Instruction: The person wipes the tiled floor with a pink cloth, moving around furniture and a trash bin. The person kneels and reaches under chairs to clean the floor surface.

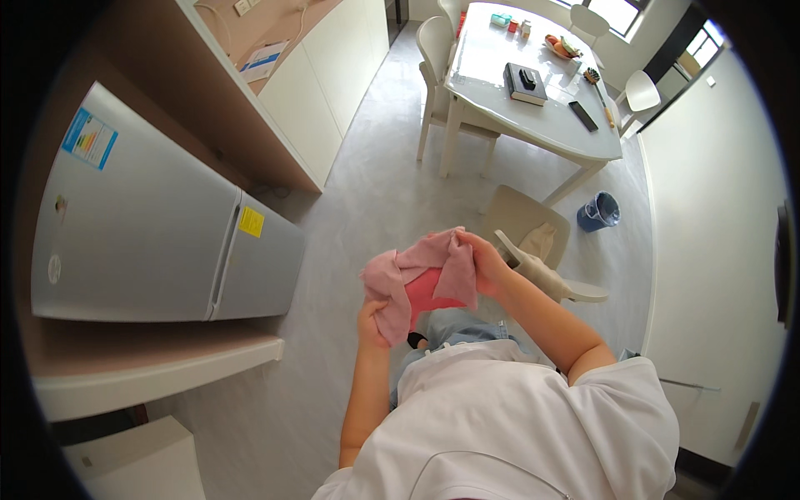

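A pink cloth [394, 281], with a brighter pink-red part showing in its middle, is stretched between my two hands in front of my body. My left hand [373, 324] grips its lower left edge, thumb on top. Up at the cloth's right corner, my right hand [486, 262] pinches the fabric, and a flap hangs beneath those fingers. The far fingers of both hands are partly hidden by the cloth. Close beyond my right forearm stands a chair [522, 215] with beige fabric on it.
A silver refrigerator [144, 225] stands at left, beside a white cabinet [312, 81]. Ahead is a glossy white table [481, 56] holding a black book [522, 90], a phone [583, 116], a brush [600, 94] and fruit [562, 47]. A blue bin [598, 212] sits by the right wall.
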{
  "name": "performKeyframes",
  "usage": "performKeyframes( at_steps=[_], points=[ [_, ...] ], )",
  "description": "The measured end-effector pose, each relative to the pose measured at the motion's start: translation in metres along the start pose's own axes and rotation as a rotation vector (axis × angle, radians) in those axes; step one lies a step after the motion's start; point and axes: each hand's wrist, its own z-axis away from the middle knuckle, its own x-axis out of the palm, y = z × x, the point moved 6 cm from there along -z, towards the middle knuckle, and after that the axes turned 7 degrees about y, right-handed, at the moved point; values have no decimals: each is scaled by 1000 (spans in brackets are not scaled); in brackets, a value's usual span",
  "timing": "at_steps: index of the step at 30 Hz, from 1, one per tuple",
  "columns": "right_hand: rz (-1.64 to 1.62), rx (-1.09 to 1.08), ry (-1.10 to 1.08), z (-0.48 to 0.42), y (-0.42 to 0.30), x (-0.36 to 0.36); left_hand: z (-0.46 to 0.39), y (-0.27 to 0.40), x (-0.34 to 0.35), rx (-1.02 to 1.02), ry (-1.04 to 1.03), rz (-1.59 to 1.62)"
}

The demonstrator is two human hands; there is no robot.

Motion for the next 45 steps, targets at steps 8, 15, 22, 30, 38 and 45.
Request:
performKeyframes(
  at_steps=[8, 15, 22, 30, 38, 45],
  points=[
    [258, -59, 378, -109, 3, -29, -47, 76, 53, 54, -6, -147],
    [702, -87, 49, -204, -45, 40, -140, 142, 124, 110, -101, -304],
    [923, -157, -18, -282, -143, 80, -238, 200, 182, 182, -45, -346],
    [705, -275, 235, -365, -230, 61, -353, 252, 240, 19, -67, -378],
    [46, -376, 399, -472, -324, 71, -504, 319, 288, -71, -121, -454],
    [386, -598, 546, -586, -416, 92, -625, 389, 352, 70, -150, -798]
  ],
)
